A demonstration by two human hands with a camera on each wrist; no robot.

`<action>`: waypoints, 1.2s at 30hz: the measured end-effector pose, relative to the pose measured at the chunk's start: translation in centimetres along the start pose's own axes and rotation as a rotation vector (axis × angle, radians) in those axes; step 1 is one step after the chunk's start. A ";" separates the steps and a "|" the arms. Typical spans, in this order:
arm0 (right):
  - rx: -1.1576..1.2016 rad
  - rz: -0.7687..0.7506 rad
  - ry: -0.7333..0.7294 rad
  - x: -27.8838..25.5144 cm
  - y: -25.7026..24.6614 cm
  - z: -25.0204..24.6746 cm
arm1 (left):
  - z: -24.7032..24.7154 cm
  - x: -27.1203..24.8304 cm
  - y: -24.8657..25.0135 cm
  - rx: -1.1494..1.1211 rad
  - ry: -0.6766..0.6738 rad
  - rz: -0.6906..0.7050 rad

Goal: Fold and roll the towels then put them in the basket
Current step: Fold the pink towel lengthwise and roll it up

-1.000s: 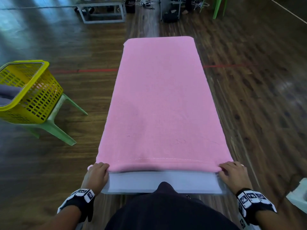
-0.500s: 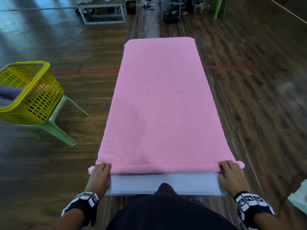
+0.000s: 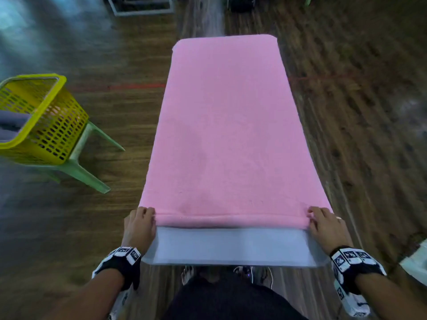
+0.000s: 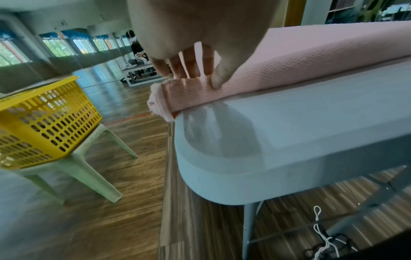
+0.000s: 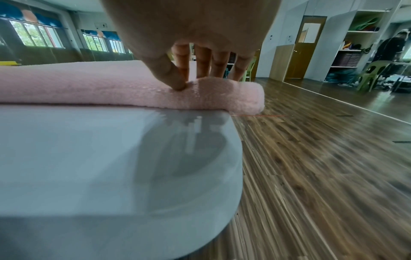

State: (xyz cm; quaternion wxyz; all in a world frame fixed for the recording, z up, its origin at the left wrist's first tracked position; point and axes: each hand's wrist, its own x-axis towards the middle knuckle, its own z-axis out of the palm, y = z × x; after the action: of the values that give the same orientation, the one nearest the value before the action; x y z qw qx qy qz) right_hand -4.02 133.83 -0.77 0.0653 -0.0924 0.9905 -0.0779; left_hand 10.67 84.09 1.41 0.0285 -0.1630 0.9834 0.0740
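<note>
Gripping one pink towel's [image 3: 227, 125] rolled near edge, my two hands [image 3: 139, 224] [image 3: 327, 227] curl their fingers [image 4: 217, 77] over it on the counter [image 3: 231, 247], beside one yellow basket [image 3: 49, 125].

A large hall (studio-like): wood-plank floor [image 5: 311, 158], mirrored wall [image 5: 389, 52], a row of windows [image 4: 66, 45].

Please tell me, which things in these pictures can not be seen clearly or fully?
- Basket contents, head view: cut off by the left edge; only a grey shape shows inside.
- Table top, head view: mostly covered by the pink towel.
- Left hand fingertips, left wrist view: hidden behind the towel roll.
- White object, head view: cut off by the right edge; cannot be identified.
- Distant people, wrist views: too small.
</note>
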 end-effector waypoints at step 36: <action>0.027 -0.067 0.005 -3.4 0.0 0.8 | -0.1 -2.8 -1.5 0.071 -0.168 0.121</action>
State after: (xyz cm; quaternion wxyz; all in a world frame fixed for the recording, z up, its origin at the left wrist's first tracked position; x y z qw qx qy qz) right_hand -0.54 134.35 -1.12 0.0614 -0.1243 0.9859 -0.0935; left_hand 13.86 83.57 1.49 0.1122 -0.0955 0.9876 0.0541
